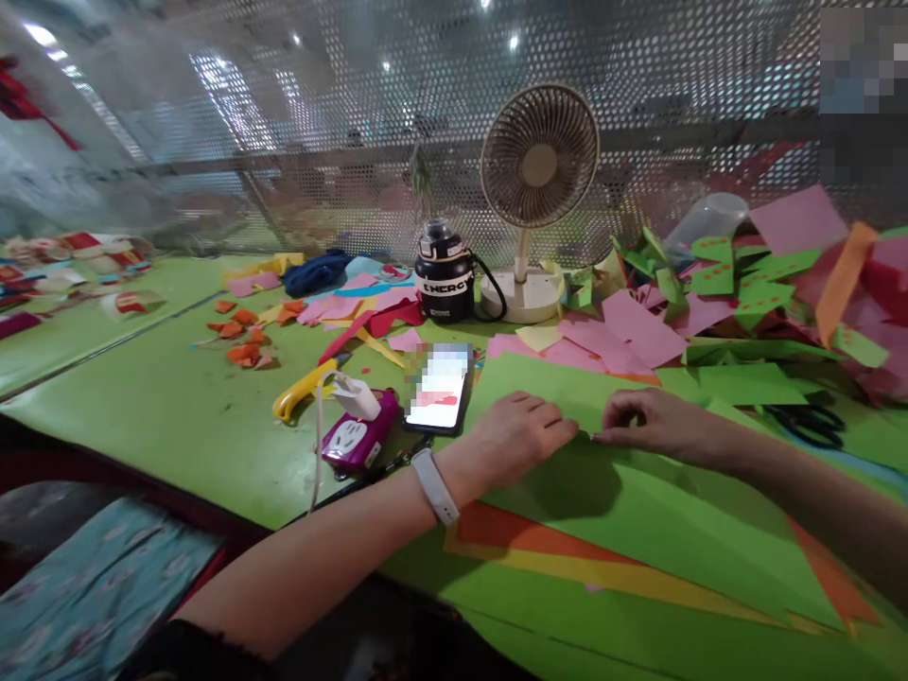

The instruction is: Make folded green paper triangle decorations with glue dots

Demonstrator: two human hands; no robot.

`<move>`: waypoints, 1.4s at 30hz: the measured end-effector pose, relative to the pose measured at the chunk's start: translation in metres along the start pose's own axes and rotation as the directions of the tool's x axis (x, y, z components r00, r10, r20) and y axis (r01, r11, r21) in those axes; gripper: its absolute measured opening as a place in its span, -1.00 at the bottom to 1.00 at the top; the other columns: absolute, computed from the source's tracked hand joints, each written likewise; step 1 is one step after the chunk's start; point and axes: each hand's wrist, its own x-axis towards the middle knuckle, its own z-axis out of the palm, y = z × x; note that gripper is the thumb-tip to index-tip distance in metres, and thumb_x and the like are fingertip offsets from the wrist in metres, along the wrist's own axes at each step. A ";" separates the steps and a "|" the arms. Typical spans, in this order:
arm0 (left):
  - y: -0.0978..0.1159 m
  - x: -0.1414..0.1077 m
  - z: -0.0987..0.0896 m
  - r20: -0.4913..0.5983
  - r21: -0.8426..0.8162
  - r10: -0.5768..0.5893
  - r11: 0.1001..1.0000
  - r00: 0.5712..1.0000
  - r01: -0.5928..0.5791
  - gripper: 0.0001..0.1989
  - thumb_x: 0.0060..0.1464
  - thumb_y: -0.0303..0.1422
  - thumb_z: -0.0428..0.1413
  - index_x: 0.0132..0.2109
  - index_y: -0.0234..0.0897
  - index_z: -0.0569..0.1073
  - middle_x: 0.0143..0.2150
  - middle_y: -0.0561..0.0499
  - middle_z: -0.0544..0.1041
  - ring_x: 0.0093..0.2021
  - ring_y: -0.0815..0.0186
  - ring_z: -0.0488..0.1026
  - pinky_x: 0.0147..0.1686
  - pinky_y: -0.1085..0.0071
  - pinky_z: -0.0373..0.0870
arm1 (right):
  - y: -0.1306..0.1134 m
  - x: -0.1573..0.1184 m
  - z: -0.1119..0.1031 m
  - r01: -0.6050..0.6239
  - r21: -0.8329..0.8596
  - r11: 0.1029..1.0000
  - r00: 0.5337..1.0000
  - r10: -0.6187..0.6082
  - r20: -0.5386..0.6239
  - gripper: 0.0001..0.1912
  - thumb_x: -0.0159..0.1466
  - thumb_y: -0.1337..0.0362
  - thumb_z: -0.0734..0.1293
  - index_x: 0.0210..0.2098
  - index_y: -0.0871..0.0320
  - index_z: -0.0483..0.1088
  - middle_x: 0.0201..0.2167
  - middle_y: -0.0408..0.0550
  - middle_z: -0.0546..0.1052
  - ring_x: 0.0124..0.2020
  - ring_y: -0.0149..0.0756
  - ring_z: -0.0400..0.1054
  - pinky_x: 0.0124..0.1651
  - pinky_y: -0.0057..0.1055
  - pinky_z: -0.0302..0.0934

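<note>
A large green paper sheet [681, 530] lies on top of orange and yellow sheets [567, 567] at the table's front edge. My left hand [517, 437], with a pale band [434, 486] on the wrist, rests on the green paper, its fingers together and pointing right. Just to its right, my right hand [635, 421] is curled with thumb and fingertips pinched at the paper; what lies between them is too small to tell. A small gap separates the two hands. Beside my left hand lies a lit phone [438, 390].
A magenta power socket [360, 433] and yellow cutter [305, 390] lie left of the phone. Behind stand a black bottle [445, 284] and a fan [540, 165]. Pink and green paper scraps [624, 331] spread right, near black scissors [809, 426]. Orange scraps [245, 331] lie left.
</note>
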 end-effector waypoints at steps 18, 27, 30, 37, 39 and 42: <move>-0.002 -0.007 -0.001 0.163 -0.498 -0.344 0.780 0.925 0.379 -0.92 0.12 -0.42 0.19 -0.26 -0.27 0.60 -0.33 0.01 0.55 -0.28 0.31 0.49 -0.27 0.43 0.38 | 0.010 -0.019 0.037 0.303 -0.375 0.876 0.898 -0.394 -0.195 -0.78 0.32 0.18 0.27 -0.37 0.12 0.47 -0.38 -0.04 0.51 -0.29 -0.22 0.38 -0.17 -0.27 0.19; -0.030 -0.008 -0.010 0.441 -0.668 -0.375 0.470 0.816 0.577 -0.87 0.00 -0.34 0.20 -0.34 -0.31 0.61 -0.43 0.01 0.61 -0.41 0.32 0.48 -0.41 0.47 0.29 | -0.001 -0.021 0.027 0.118 -0.162 0.980 0.974 -0.146 -0.174 -0.80 0.24 0.16 0.32 -0.41 0.14 0.49 -0.39 -0.06 0.50 -0.36 -0.31 0.38 -0.25 -0.37 0.22; -0.037 -0.010 -0.012 0.475 -0.640 -0.368 0.479 0.799 0.601 -0.83 -0.01 -0.30 0.19 -0.35 -0.30 0.61 -0.44 0.01 0.61 -0.43 0.32 0.46 -0.43 0.46 0.27 | -0.002 -0.019 0.024 0.055 -0.103 0.993 0.986 -0.070 -0.149 -0.76 0.21 0.12 0.33 -0.42 0.15 0.49 -0.39 -0.06 0.50 -0.39 -0.33 0.37 -0.30 -0.40 0.20; -0.011 -0.012 -0.013 0.193 -0.298 -0.465 0.811 0.864 0.504 -0.83 0.14 -0.36 0.09 -0.17 -0.26 0.56 -0.15 -0.09 0.61 -0.10 0.14 0.51 -0.08 0.19 0.35 | 0.007 -0.004 0.024 -0.014 0.017 1.000 0.996 0.016 -0.088 -0.72 0.12 0.07 0.35 -0.45 0.19 0.48 -0.53 -0.09 0.50 -0.45 -0.32 0.34 -0.39 -0.42 0.16; 0.009 -0.012 -0.008 0.120 -0.219 -0.362 0.899 0.925 0.380 -0.69 0.26 -0.34 -0.02 0.09 -0.25 0.45 0.17 -0.13 0.46 0.16 0.13 0.37 0.19 0.06 0.13 | 0.008 0.000 0.025 -0.016 0.035 0.999 0.994 0.020 -0.111 -0.73 0.10 0.08 0.34 -0.47 0.19 0.47 -0.54 -0.09 0.50 -0.46 -0.32 0.33 -0.40 -0.42 0.16; 0.034 -0.014 0.003 0.174 -0.187 -0.282 0.931 0.944 0.313 -0.28 0.27 0.05 -0.19 0.35 -0.39 0.09 0.40 -0.23 0.07 0.40 0.09 -0.03 0.33 -0.02 -0.21 | 0.008 0.003 0.027 -0.004 0.057 0.998 0.993 0.011 -0.115 -0.72 0.09 0.09 0.33 -0.48 0.21 0.47 -0.53 -0.07 0.51 -0.46 -0.31 0.34 -0.39 -0.41 0.18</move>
